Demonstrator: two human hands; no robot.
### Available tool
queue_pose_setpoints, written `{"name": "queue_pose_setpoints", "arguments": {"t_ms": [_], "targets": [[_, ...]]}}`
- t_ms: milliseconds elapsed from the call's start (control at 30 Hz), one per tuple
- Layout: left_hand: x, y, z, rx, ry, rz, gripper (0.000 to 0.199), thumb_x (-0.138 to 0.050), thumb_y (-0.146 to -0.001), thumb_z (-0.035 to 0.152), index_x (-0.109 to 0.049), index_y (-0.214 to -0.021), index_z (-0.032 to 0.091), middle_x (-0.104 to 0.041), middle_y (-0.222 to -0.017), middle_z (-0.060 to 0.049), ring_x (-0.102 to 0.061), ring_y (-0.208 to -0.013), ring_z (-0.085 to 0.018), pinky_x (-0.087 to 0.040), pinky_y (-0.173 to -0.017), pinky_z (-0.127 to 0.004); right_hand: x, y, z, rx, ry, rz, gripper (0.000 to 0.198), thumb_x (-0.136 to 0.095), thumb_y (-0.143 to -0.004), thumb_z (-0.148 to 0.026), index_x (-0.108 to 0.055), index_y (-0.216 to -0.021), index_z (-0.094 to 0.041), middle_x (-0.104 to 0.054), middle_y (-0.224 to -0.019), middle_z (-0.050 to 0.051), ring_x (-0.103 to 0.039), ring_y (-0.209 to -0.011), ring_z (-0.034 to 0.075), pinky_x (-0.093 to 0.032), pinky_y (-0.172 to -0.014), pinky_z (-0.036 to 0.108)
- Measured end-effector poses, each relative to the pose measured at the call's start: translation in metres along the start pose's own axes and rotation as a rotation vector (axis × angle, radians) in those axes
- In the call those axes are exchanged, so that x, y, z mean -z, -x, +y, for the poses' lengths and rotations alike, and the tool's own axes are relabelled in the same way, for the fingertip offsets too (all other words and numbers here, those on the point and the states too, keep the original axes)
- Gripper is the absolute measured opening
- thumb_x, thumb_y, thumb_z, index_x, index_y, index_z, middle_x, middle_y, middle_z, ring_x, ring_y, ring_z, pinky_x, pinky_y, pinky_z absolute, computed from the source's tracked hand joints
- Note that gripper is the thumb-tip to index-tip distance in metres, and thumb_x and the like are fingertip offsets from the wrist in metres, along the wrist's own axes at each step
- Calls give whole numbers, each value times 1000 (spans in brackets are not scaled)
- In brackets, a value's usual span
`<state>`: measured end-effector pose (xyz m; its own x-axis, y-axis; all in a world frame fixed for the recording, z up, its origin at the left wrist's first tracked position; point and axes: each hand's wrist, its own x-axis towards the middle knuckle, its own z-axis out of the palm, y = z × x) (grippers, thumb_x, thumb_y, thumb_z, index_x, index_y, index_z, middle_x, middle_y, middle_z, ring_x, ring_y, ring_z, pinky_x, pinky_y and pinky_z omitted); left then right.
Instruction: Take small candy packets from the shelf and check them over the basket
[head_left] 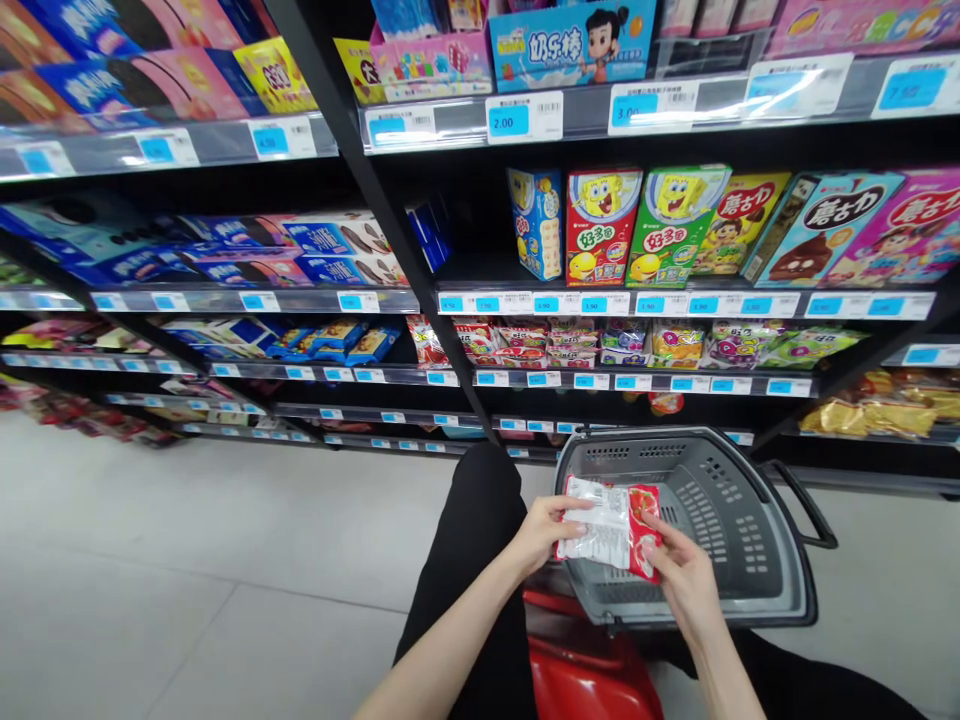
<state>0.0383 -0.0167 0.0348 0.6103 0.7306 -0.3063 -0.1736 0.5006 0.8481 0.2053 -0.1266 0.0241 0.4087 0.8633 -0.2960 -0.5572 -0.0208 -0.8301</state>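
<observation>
A red and white candy bag (609, 522) is held flat between my two hands, its printed white side turned up. My left hand (541, 535) pinches the bag's left edge, with the thumb and fingers on the white part. On the right end, near a strawberry picture, my right hand (681, 568) grips with the thumb on top. Beneath the bag is a grey plastic shopping basket (705, 500) with slotted walls. Its floor is partly hidden by the bag and my hands.
Black shelves (390, 230) hold boxed snacks, including a red SpongeBob box (602, 228) and a green one (673, 228). Bagged gummies (574, 340) line a lower shelf. A red plastic object (592, 670) lies below the basket, between my legs. The basket's black handle (806, 505) sticks out right.
</observation>
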Motion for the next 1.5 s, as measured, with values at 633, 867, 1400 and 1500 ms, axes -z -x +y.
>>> {"name": "queue_pose_setpoints", "arguments": {"t_ms": [633,867,1400,1500], "targets": [[2,-10,-16,-129,-368,126,18,-65,-63,28,-54,-61,13,-52,-60,2,-46,-60,-9,-34,-58,-18,8,-15,23,236,542,202,28,-59,-68,-46,-54,-60,-19,-54,-54,-2,-49,-53,15,-39,-53,25],[-3,-4,-7,24,39,14,29,-69,-54,16,-51,-77,16,-57,-62,3,-51,-52,-9,-37,-50,-19,18,-13,6,94,455,-60,22,-63,-67,-39,-54,-71,-20,-56,-60,-2,-51,-53,14,-38,-51,23],[1,2,8,343,392,-216,34,-53,-66,1,-54,-98,12,-62,-77,-5,-62,-61,-10,-47,-53,-15,10,2,-6,65,39,-43,27,-75,-56,-33,-66,-80,-23,-68,-83,5,-62,-67,19,-50,-58,30],[5,-1,2,402,389,-219,26,-53,-69,4,-51,-93,13,-61,-75,-5,-64,-60,-12,-48,-51,-15,6,0,-5,114,118,33,26,-76,-53,-34,-66,-73,-21,-67,-68,3,-61,-56,17,-48,-51,29]]}}
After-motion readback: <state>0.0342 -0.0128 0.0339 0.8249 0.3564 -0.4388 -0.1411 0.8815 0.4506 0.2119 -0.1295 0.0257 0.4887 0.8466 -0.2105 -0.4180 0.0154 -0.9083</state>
